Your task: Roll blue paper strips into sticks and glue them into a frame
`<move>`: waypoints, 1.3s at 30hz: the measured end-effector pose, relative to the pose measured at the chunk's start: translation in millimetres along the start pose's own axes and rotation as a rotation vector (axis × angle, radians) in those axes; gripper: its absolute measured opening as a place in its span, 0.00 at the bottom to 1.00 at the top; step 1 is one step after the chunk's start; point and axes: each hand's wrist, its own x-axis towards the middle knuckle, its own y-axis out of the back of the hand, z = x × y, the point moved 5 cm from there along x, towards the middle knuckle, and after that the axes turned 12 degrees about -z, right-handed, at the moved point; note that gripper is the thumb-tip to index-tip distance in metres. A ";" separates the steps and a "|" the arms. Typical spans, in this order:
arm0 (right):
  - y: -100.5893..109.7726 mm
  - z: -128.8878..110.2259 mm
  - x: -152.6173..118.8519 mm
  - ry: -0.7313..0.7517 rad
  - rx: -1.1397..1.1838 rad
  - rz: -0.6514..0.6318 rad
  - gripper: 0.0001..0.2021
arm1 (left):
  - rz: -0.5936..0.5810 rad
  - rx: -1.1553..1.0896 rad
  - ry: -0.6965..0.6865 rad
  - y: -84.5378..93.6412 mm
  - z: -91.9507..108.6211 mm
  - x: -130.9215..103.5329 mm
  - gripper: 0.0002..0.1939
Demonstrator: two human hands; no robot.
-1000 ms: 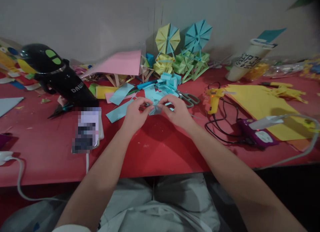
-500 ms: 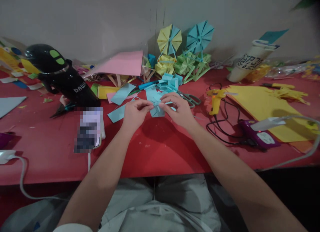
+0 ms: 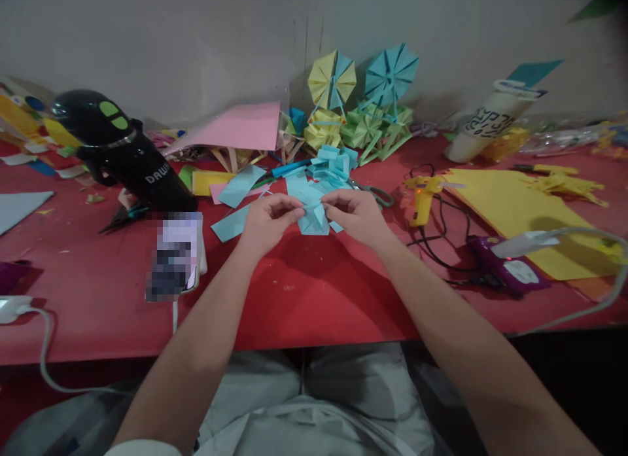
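Between my two hands, a small piece of folded light-blue paper [image 3: 314, 220] is held up over the red table. My left hand [image 3: 271, 220] pinches its left edge between thumb and fingers. On the opposite edge, my right hand [image 3: 354, 215] grips it the same way. Creases show on the paper's face. Just behind it lies a pile of folded blue paper pieces [image 3: 333, 163]. Flat blue strips [image 3: 241, 185] are beside my left hand. Scissors [image 3: 379, 193], partly hidden, rest behind my right hand.
A yellow glue gun [image 3: 422, 197] with a black cable stands right of my hands, near a purple power strip [image 3: 513, 266] and yellow sheets [image 3: 520, 214]. Leftward are a phone [image 3: 175, 256] and a black bottle [image 3: 142, 161]. Folded paper models [image 3: 360, 109] lean by the wall.
The blue paper between my hands has turned so a broader creased face shows. My right hand has shifted slightly right; my left has barely moved.
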 end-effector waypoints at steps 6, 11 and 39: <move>-1.1 -7.6 -2.6 0.045 -0.086 -0.007 0.08 | -0.050 -0.080 0.105 1.9 -6.0 -1.9 0.17; -2.6 -13.0 -4.3 0.067 -0.170 -0.027 0.08 | -0.079 -0.031 0.109 4.1 -6.3 -3.9 0.15; -8.2 -17.6 -3.1 0.093 -0.181 -0.039 0.18 | -0.091 0.035 0.060 -3.3 -1.2 -4.0 0.13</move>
